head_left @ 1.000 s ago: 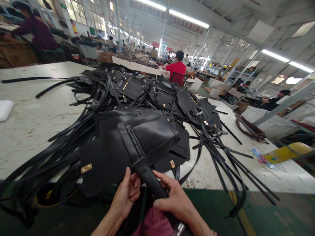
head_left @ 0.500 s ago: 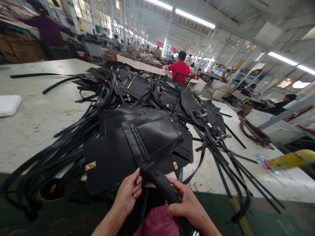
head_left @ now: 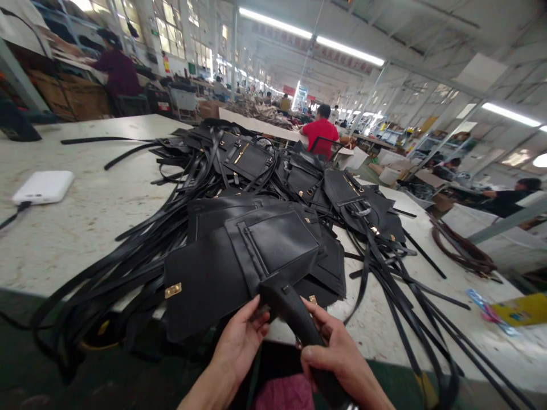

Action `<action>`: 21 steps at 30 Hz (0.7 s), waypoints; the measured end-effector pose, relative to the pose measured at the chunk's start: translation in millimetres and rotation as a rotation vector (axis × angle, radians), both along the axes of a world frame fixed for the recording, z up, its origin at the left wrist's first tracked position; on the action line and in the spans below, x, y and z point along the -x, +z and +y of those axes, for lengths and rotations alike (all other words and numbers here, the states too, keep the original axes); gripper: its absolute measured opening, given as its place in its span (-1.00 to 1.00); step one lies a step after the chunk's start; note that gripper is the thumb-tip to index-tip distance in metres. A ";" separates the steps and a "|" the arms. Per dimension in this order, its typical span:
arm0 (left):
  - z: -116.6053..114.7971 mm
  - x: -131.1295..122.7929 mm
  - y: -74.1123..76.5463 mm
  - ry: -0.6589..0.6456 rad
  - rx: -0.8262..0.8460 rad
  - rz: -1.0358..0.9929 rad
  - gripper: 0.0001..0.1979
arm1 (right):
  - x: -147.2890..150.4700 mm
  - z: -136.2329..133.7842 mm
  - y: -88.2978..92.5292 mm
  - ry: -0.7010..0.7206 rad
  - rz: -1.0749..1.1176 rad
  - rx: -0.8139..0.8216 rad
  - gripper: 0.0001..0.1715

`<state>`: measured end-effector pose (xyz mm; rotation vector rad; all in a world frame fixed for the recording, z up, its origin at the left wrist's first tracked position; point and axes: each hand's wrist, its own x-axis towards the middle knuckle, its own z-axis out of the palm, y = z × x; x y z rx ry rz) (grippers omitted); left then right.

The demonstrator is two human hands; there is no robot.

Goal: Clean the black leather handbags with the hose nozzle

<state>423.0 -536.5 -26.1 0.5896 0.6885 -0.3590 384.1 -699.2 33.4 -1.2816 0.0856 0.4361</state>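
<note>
Black leather bag panel (head_left: 273, 242), head view: atop stack, flap corner past near edge of bench (head_left: 92, 219). Right hand (head_left: 337, 347) grip closed around its wide strap (head_left: 293, 302). Left hand (head_left: 241, 336) grip narrow at strap root; can't tell if pinching. Gap between strap bundle (head_left: 141, 259) and white cabled box (head_left: 45, 187).

A: What is the supporting surface?

B: A pale worktable (head_left: 102, 196), its top flecked with brownish marks.

A: And what lies upon it?

B: Centre, heaped black bag pieces (head_left: 252, 162), with black straps (head_left: 132, 265) trailing over the near edge. Left, a white box (head_left: 45, 187) with a dark cable (head_left: 22, 206). Right, looped brown straps (head_left: 465, 261); nearer, a yellow object (head_left: 519, 310) beside a blue-and-pink wrapper (head_left: 489, 312).
</note>
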 end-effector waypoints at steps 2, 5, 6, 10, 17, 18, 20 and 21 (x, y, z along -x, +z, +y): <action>-4.0 -6.8 1.9 0.082 0.087 0.044 -0.95 | -0.9 -0.8 8.6 0.001 -0.014 0.006 -0.15; -11.2 -17.5 -1.7 0.197 0.099 0.034 -0.99 | -1.4 -1.2 18.3 -0.002 -0.018 0.053 -0.18; -13.2 -20.1 -3.6 0.229 0.060 0.026 -0.97 | -1.6 -1.0 20.1 -0.002 -0.017 0.067 -0.18; -15.9 -23.4 -9.8 0.292 -0.070 -0.014 -0.93 | -3.4 1.3 18.5 0.030 -0.014 0.102 -0.18; -10.5 -17.2 -19.9 0.286 -0.100 -0.034 -0.85 | -14.1 20.6 1.9 0.061 -0.018 0.187 -0.14; -10.2 -16.0 -20.5 0.273 -0.104 -0.042 -0.85 | -15.5 24.2 1.8 0.060 -0.012 0.187 -0.14; -9.9 -13.7 -20.7 0.262 -0.113 -0.068 -0.84 | -16.2 29.4 3.8 0.057 -0.012 0.189 -0.14; -9.8 -12.7 -20.4 0.265 -0.116 -0.079 -0.84 | -15.2 30.4 5.6 0.054 -0.016 0.191 -0.15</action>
